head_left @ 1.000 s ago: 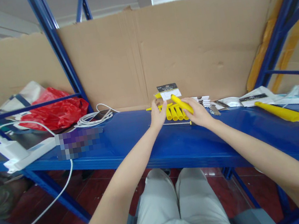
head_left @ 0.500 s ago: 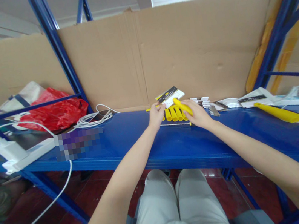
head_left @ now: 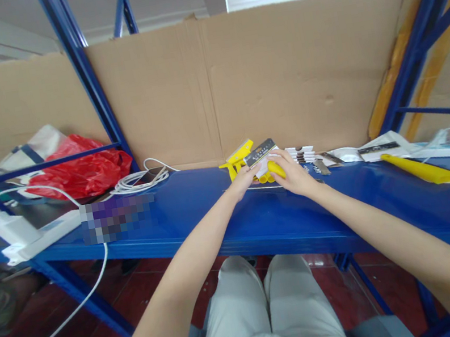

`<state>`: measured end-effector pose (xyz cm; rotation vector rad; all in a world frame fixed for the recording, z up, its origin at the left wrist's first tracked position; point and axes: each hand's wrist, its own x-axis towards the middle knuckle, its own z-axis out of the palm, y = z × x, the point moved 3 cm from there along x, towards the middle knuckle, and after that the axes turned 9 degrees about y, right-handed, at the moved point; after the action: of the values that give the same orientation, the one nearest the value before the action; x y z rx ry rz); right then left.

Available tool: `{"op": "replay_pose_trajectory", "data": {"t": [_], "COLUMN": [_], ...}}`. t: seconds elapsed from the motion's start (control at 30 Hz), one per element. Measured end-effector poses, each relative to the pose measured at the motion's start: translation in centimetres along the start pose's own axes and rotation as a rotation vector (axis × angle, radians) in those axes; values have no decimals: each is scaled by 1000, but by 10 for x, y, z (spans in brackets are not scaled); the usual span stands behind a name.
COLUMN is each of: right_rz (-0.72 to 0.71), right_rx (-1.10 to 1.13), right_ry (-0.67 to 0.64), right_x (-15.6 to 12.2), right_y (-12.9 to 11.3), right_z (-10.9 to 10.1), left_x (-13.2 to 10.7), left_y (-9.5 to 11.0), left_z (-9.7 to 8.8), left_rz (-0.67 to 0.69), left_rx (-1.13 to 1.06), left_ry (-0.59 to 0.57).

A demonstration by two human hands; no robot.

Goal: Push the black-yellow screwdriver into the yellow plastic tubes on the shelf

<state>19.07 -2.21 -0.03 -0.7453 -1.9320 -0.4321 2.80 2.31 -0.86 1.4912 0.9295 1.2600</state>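
Observation:
My left hand (head_left: 244,181) is closed on the lower left edge of a black-and-white printed card (head_left: 260,152), tilted above the bench. My right hand (head_left: 292,173) grips a yellow handle (head_left: 276,169), its rounded end pointing left, and its fingers reach the card's right edge. Whether the handle touches the card I cannot tell. Behind the left hand lies a yellow tool with a pale straight edge (head_left: 242,152). Several yellow tube-like handles (head_left: 267,178) sit in a row beneath the card, mostly hidden by it and the hands.
On the blue bench (head_left: 197,207), small white-and-dark packets (head_left: 301,154) lie right of my hands. Farther right is a long yellow-handled tool (head_left: 419,167). Leftward are a coiled white cable (head_left: 136,181), a power strip (head_left: 51,229) and a red plastic bag (head_left: 80,167). Cardboard (head_left: 279,79) stands behind.
The card has come down and right, between my hands. My right hand has lowered the yellow handle beside it. The yellow tool at the left now shows, and the handle row is more covered.

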Motion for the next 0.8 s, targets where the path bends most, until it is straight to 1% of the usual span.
{"op": "replay_pose_trajectory", "data": {"t": [0.07, 0.13, 0.2, 0.3, 0.37, 0.43, 0.53, 0.6, 0.67, 0.8], "right_rz": [31, 119, 281, 578, 724, 813, 888, 902, 891, 891], "right_rx": [42, 100, 159, 249, 328, 411, 468, 483, 514, 576], "right_ry": [-3, 21, 69, 118, 113, 63, -30, -62, -71, -66], "right_x": [0, 0, 2, 3, 3, 1, -2, -2, -1, 2], "right_y": [0, 3, 12, 28, 36, 39, 36, 32, 27, 21], "right_z": [2, 3, 3, 2, -1, -3, -6, -8, -8, -9], "left_x": [0, 1, 1, 1, 0, 0, 0, 2, 3, 1], "left_y": [-1, 0, 2, 6, 7, 7, 6, 4, 4, 8], "left_z": [0, -1, -2, -3, -4, -4, -2, -2, -4, -8], "left_rz": [-31, -37, -42, -64, -82, -100, -112, -105, -86, -28], "left_rx": [-36, -82, -125, -170, -195, -230, -275, -274, -256, -222], "left_ry": [5, 33, 53, 72, 86, 84, 62, 59, 82, 175]}}
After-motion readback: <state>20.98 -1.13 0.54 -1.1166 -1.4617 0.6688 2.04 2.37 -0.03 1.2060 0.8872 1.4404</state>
